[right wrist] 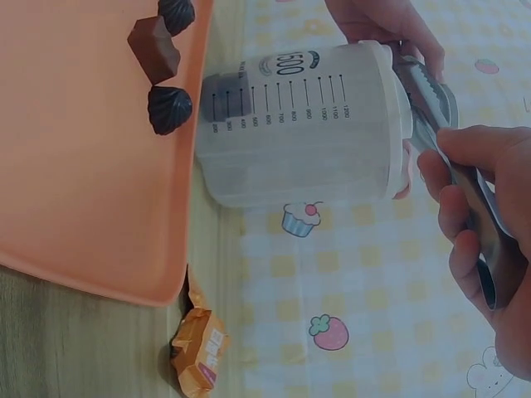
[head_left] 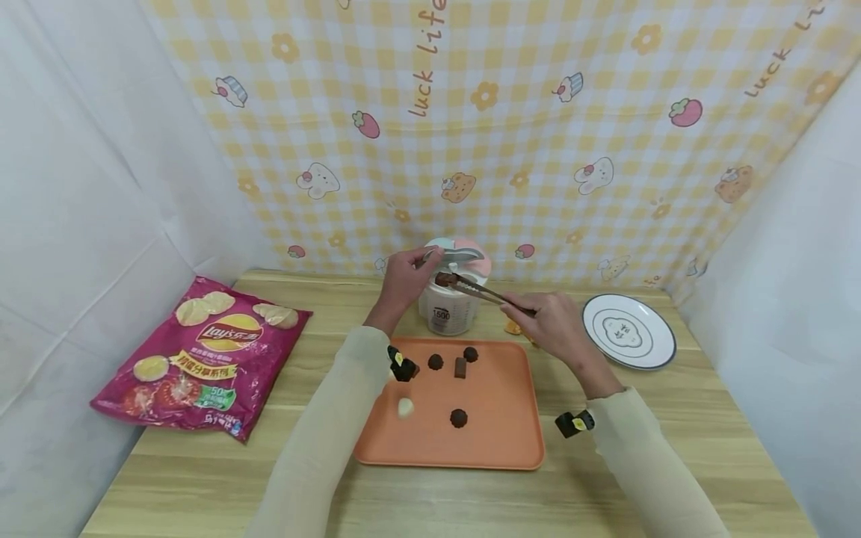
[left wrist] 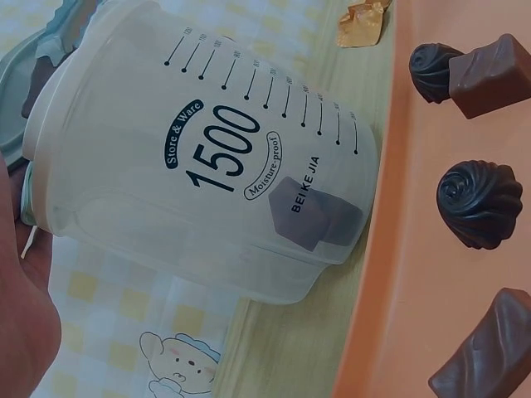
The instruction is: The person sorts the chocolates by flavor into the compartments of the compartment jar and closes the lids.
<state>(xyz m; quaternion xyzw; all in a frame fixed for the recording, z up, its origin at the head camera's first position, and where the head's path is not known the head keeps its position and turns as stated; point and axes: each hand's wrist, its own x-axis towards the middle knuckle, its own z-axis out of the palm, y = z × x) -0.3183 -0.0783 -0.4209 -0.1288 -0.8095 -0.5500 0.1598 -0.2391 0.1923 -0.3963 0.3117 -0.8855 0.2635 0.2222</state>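
Observation:
My left hand [head_left: 403,280] pinches the raised lid flap [head_left: 460,255] of a clear storage container [head_left: 449,310] marked 1500. In the right hand [head_left: 554,325] I grip metal tongs [head_left: 494,294], their tips reaching over the container's opening. Between those tips is a piece of brown chocolate [head_left: 444,279]. Through the container wall, the left wrist view shows dark chocolate pieces [left wrist: 307,215] at the bottom. Just in front stands an orange tray [head_left: 498,448] with several chocolates on it, among them a swirled dark one [left wrist: 479,204], a brown block [head_left: 460,368] and a white one [head_left: 405,407].
A purple Lay's chip bag [head_left: 208,355] lies at the left of the wooden table [head_left: 430,497]. On the right is a white plate [head_left: 628,331] with a dark rim. An orange wrapper [right wrist: 199,352] lies beside the tray. A checked cloth [head_left: 538,149] hangs behind.

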